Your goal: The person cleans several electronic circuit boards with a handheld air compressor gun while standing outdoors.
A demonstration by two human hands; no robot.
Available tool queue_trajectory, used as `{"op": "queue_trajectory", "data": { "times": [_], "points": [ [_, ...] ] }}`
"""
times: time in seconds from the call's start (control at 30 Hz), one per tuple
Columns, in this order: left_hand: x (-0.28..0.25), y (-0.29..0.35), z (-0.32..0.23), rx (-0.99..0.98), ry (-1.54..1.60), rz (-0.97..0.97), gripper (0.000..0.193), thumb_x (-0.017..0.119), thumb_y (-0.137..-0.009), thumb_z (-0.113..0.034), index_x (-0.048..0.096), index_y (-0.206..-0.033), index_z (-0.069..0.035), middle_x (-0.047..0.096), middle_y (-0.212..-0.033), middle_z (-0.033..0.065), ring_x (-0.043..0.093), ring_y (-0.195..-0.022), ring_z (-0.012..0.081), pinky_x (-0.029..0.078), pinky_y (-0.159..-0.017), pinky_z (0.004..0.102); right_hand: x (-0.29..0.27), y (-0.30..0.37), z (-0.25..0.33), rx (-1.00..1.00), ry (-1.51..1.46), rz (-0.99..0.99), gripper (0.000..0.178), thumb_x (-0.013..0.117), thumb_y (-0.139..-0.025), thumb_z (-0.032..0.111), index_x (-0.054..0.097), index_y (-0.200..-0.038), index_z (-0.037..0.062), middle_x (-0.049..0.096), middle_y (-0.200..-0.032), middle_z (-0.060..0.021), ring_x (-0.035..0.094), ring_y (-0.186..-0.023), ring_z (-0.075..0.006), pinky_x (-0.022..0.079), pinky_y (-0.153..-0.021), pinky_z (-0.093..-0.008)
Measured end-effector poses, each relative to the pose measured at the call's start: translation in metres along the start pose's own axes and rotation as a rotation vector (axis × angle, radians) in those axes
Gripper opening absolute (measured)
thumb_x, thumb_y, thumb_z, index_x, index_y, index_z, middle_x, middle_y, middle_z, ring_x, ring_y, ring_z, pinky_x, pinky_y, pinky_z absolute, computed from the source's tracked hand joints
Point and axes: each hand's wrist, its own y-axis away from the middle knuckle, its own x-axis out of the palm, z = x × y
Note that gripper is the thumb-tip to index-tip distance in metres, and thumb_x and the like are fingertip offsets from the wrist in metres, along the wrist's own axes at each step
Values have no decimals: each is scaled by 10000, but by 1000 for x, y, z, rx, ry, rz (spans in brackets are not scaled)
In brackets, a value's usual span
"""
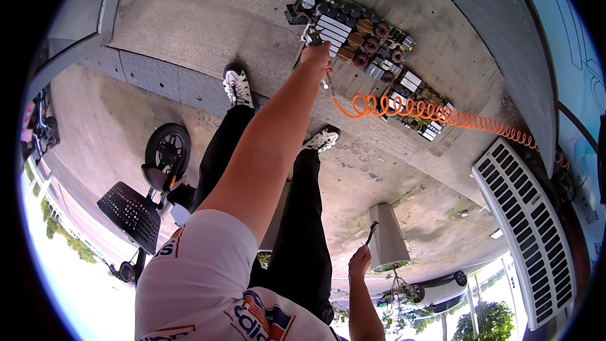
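My left hand (317, 58) reaches out over the ground, closed around an air blow gun (314, 38) whose dark nozzle end shows past the fingers. From its lower end runs an orange coiled air hose (410, 108). Right by this hand lies a large circuit board (372, 42) with black capacitors, white finned blocks and copper-wound coils. A second circuit board (435, 127) lies beyond its right end, partly behind the hose. Low on the right, my right hand (360, 261) grips a thin black brush (372, 232), held apart from the boards.
My shoes (237, 87) stand on the concrete near the boards. A scooter with a black wheel (168, 151) and perforated basket (129, 215) is at left. On the right are a white slatted panel (527, 230) and a grey planter (386, 240). A white car (435, 293) stands farther off.
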Motion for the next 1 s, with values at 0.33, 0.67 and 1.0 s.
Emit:
{"op": "queue_trajectory", "data": {
  "times": [0.33,0.67,1.0],
  "points": [
    [37,40,34,-106,-76,82,275,620,-884,-248,461,-697,-124,305,-551,-21,269,-421,111,237,-431,315,2,-5,-13,-23,3,-22,447,380,-1011,384,413,-665,103,360,-502,33,362,-403,-73,270,-375,-271],
    [6,-8,-11,11,-23,59,281,622,-862,-227,431,-694,-107,307,-544,-5,286,-415,125,271,-431,330,0,0,-12,38,-19,-17,442,380,-1013,388,411,-669,112,350,-501,44,358,-410,-65,268,-369,-254],
    [43,17,23,-100,-8,95,290,616,-894,-259,435,-707,-131,271,-539,-31,239,-404,106,243,-438,307,2,1,0,42,-75,27,430,373,-1018,384,406,-678,124,345,-507,52,346,-393,-58,262,-361,-241]
  ]
}}
